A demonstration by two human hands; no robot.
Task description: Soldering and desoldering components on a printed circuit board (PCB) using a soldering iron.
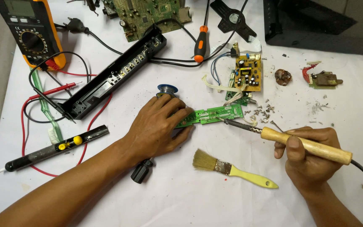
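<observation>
I see my left hand point(158, 126) pressing flat, fingers together, on the left end of one narrow green circuit board point(215, 114) near the middle of the worktop point(181, 201); its long axis runs left to right, tilting slightly up toward the right. My right hand point(305, 157) is closed around one wooden-handled soldering iron point(290, 142), tip pointing left onto the board. Around it: one solder spool point(167, 89) just behind my fingers, one yellow-handled brush point(232, 169) in front, loose screws point(263, 112) to the right, one yellow circuit board point(248, 72) behind, one multimeter point(32, 29) at the far left corner.
</observation>
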